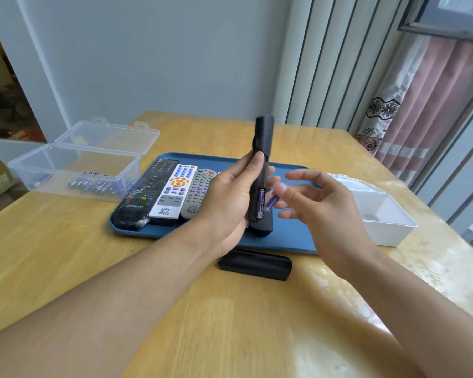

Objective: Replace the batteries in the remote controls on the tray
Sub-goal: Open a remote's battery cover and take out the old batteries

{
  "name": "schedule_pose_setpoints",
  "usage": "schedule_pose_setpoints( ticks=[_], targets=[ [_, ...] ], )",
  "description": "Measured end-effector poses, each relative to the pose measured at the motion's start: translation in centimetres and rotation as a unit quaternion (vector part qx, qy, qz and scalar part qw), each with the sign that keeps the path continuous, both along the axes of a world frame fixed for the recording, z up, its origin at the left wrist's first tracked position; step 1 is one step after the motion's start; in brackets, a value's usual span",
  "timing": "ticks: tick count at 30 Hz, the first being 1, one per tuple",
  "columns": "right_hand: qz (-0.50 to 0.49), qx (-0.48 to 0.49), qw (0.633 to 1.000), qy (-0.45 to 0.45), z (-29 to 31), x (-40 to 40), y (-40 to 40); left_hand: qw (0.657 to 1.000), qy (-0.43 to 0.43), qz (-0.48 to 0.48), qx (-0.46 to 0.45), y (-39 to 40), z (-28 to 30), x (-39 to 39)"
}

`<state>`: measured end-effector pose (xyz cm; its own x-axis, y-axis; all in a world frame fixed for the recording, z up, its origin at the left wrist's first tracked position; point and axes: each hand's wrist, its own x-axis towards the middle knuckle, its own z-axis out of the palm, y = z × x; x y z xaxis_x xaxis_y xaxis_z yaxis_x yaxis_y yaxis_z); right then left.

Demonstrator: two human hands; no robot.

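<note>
Left hand (230, 203) clamps a dark remote (261, 170) upright above the blue tray (284, 238), its open battery bay facing right with one purple battery (260, 199) seated. Right hand (320, 203), fingers spread, pinches a second purple battery (271, 203) just beside the bay; motion blur obscures the fingertips. A black battery cover (254, 264) lies on the wooden surface (230, 323) at the tray's near edge. Three remotes lie on the tray's left: black remote (145, 195), white remote (174, 193), grey remote (198, 192). The black remote's lettering is not clearly legible. Far left, a clear box (74, 170) holds batteries; right, a white box (385, 216). Open surface lies near.
</note>
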<state>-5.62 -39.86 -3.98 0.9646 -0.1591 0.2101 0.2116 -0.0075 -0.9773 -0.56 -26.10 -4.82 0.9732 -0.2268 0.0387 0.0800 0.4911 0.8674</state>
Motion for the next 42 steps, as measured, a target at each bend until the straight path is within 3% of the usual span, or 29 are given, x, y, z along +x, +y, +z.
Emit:
schedule_pose_setpoints(
  ticks=[6,9,12,15,17,20,32,38,42],
  targets=[
    [0.06,0.219,0.967,0.115,0.8,0.3,-0.5,0.996,0.072,0.035,-0.029,0.9,0.3,0.9],
    [0.089,0.257,0.943,0.191,0.8,0.3,-0.8,0.995,0.09,0.015,-0.037,1.0,0.6,0.7],
    [0.081,0.169,0.963,0.195,0.6,0.4,-1.2,0.994,0.095,-0.024,-0.04,1.0,0.7,0.6],
    [0.032,-0.106,0.993,0.039,0.1,0.0,-1.1,0.993,0.096,-0.059,-0.035,1.1,0.7,0.4],
    [0.002,-0.289,0.953,-0.092,-0.3,-0.3,-0.8,0.992,0.093,-0.079,-0.025,1.0,0.6,0.3],
    [-0.024,-0.421,0.888,-0.183,-0.7,-0.4,-0.6,0.991,0.094,-0.096,-0.001,0.8,0.5,0.2],
    [-0.004,-0.484,0.849,-0.212,-1.0,0.1,-0.5,0.989,0.074,-0.101,0.073,0.6,0.2,-0.2],
    [-0.039,-0.56,0.784,-0.266,-1.0,-0.1,-0.5,0.993,0.057,-0.075,0.077,0.6,0.1,-0.3],
    [-0.073,-0.566,0.761,-0.308,-1.4,0.0,0.0,0.994,0.075,-0.061,0.047,0.6,0.4,-0.4]
  ],
)
